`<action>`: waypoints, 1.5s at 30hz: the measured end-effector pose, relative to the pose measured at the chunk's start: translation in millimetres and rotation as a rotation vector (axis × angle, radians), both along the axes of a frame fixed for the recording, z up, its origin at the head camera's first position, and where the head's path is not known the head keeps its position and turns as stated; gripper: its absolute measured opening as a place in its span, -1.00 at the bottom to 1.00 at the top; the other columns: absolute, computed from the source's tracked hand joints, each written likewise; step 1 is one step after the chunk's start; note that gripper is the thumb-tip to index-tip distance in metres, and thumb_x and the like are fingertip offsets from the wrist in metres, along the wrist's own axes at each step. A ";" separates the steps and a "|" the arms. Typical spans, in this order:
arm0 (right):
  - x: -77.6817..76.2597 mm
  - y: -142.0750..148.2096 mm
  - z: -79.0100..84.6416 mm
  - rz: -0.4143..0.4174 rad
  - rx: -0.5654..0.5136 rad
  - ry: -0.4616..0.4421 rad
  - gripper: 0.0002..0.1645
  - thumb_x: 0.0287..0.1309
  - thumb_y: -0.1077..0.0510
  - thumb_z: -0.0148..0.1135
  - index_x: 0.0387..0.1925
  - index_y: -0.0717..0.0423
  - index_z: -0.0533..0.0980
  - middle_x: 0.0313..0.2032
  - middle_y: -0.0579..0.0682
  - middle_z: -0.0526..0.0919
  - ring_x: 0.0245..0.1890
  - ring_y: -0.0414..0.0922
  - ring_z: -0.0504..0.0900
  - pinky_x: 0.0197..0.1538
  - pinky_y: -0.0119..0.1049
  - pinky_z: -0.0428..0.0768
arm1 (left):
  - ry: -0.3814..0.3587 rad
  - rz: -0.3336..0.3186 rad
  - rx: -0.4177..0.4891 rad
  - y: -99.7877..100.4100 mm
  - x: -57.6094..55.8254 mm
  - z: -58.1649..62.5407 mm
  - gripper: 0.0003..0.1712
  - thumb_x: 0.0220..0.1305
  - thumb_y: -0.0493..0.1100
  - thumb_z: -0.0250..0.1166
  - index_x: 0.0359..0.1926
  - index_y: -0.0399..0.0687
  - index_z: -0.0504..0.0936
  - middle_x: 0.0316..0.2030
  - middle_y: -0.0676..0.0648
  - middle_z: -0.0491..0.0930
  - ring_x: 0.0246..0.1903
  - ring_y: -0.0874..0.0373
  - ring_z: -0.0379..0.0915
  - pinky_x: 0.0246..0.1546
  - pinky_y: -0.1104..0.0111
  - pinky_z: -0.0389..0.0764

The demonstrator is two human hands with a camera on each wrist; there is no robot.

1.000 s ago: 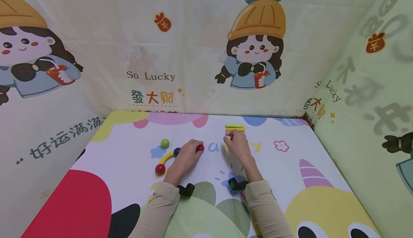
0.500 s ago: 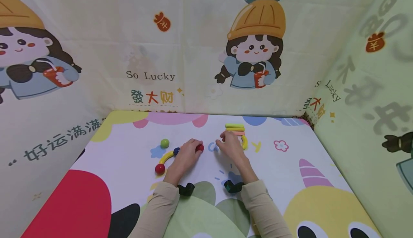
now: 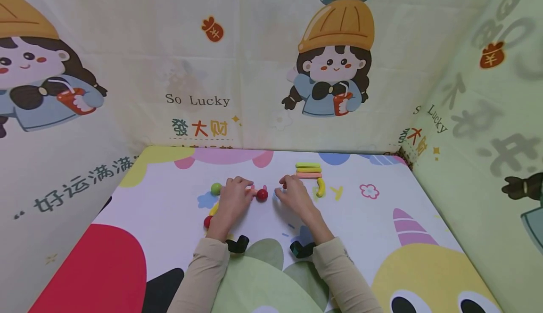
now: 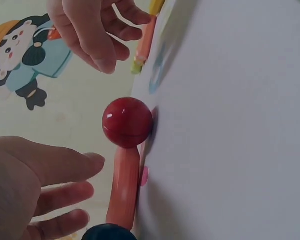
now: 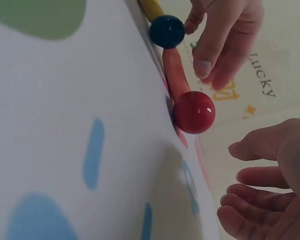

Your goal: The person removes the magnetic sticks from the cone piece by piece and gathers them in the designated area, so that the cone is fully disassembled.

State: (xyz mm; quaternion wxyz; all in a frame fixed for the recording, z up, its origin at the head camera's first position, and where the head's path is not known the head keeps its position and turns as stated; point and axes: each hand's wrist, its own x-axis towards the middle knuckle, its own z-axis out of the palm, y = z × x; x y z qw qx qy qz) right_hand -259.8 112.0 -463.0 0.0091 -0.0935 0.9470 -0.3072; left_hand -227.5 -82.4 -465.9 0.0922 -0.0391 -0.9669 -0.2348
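A red ball (image 3: 262,195) lies mid-table, joined end to end with a pink stick (image 4: 124,187) and a dark blue ball (image 5: 166,31). My left hand (image 3: 232,200) hovers just beside this row, fingers loosely spread and holding nothing; it hides the blue ball in the head view. Beyond the blue ball, a curved yellow piece (image 3: 215,208) leads to a second red ball (image 3: 208,222), partly behind my left hand. To the right of the mid-table red ball, my right hand (image 3: 294,195) is held with relaxed fingers, nothing in them.
A green ball (image 3: 216,189) sits past my left hand. At the back right lie several straight yellow-green and pink sticks (image 3: 308,170) side by side, with another curved yellow piece (image 3: 320,187) below them. Printed cloth walls (image 3: 263,68) enclose the table's back and sides.
My left hand has let go of the red ball and shifted left, uncovering the pink stick. My right hand has drawn left, away from the sticks and the curved yellow piece, toward the red ball.
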 end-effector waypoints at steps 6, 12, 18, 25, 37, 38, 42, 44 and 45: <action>6.1 -3.8 -0.2 0.034 -0.011 -0.006 -0.57 0.24 0.04 0.34 0.07 0.14 0.54 -0.08 0.08 0.58 -0.15 -0.07 0.53 -0.04 -0.23 0.67 | -0.038 0.036 -0.055 -5.3 0.9 -4.6 -0.63 0.27 -0.09 0.39 0.08 -0.04 0.70 0.04 -0.21 0.61 0.00 -0.15 0.45 0.00 -0.04 0.53; 12.3 -6.2 1.4 0.107 -0.022 -0.017 -0.50 0.20 0.01 0.37 0.12 0.12 0.54 -0.04 0.07 0.58 -0.16 -0.09 0.56 -0.05 -0.25 0.69 | -0.037 0.009 -0.063 -7.6 2.2 -7.2 -0.72 0.30 -0.15 0.36 0.01 -0.10 0.72 -0.11 -0.19 0.66 -0.15 -0.11 0.56 -0.08 0.01 0.62; 14.4 -10.5 1.0 0.164 0.002 -0.018 -0.44 0.14 -0.03 0.43 0.13 0.11 0.54 -0.03 0.08 0.58 -0.13 -0.08 0.54 -0.05 -0.23 0.68 | -0.031 -0.016 -0.043 -3.3 1.8 -8.3 -0.71 0.26 -0.15 0.41 -0.02 -0.14 0.73 -0.25 -0.18 0.64 -0.31 -0.03 0.53 -0.18 0.12 0.64; 13.4 -13.3 -3.2 0.206 0.031 -0.031 -0.44 0.15 -0.02 0.44 0.12 0.14 0.54 -0.07 0.07 0.56 -0.12 -0.09 0.50 0.02 -0.20 0.64 | -0.020 -0.050 -0.029 3.1 0.8 -11.0 -0.73 0.28 -0.16 0.38 -0.03 -0.16 0.73 -0.25 -0.18 0.63 -0.29 -0.03 0.55 -0.15 0.12 0.63; 12.6 -11.3 -5.4 0.180 0.078 -0.046 -0.51 0.20 0.03 0.40 0.11 0.12 0.54 -0.02 0.10 0.57 -0.11 -0.09 0.53 0.07 -0.17 0.66 | -0.048 -0.080 -0.046 11.0 1.5 -12.1 -0.68 0.30 -0.19 0.37 0.06 -0.16 0.71 -0.13 -0.18 0.64 -0.16 -0.04 0.59 -0.03 0.13 0.64; 12.4 -11.3 -5.5 0.180 0.079 -0.046 -0.51 0.20 0.03 0.40 0.11 0.12 0.54 -0.02 0.10 0.58 -0.11 -0.09 0.53 0.07 -0.17 0.66 | -0.049 -0.077 -0.045 11.1 1.4 -12.3 -0.68 0.30 -0.19 0.37 0.06 -0.15 0.71 -0.14 -0.18 0.64 -0.17 -0.04 0.59 -0.03 0.13 0.64; 11.4 -11.6 -6.5 0.184 0.080 -0.045 -0.52 0.22 0.04 0.38 0.11 0.13 0.54 -0.02 0.10 0.58 -0.12 -0.08 0.52 0.05 -0.18 0.65 | -0.044 -0.071 -0.033 11.0 0.8 -13.7 -0.69 0.31 -0.19 0.36 0.05 -0.15 0.72 -0.17 -0.18 0.63 -0.21 -0.03 0.57 -0.07 0.14 0.63; 11.0 -11.6 -7.3 0.188 0.078 -0.047 -0.53 0.22 0.04 0.38 0.11 0.13 0.54 -0.04 0.10 0.58 -0.13 -0.09 0.52 0.03 -0.19 0.65 | -0.043 -0.073 -0.026 10.6 0.7 -14.4 -0.69 0.30 -0.19 0.36 0.04 -0.16 0.72 -0.17 -0.18 0.63 -0.19 -0.04 0.58 -0.06 0.13 0.63; 10.7 -11.6 -7.8 0.189 0.077 -0.048 -0.53 0.21 0.04 0.38 0.10 0.13 0.54 -0.04 0.10 0.59 -0.14 -0.09 0.52 0.02 -0.19 0.65 | -0.043 -0.074 -0.023 10.3 0.7 -14.6 -0.69 0.30 -0.19 0.37 0.04 -0.16 0.72 -0.17 -0.18 0.63 -0.18 -0.04 0.58 -0.05 0.14 0.63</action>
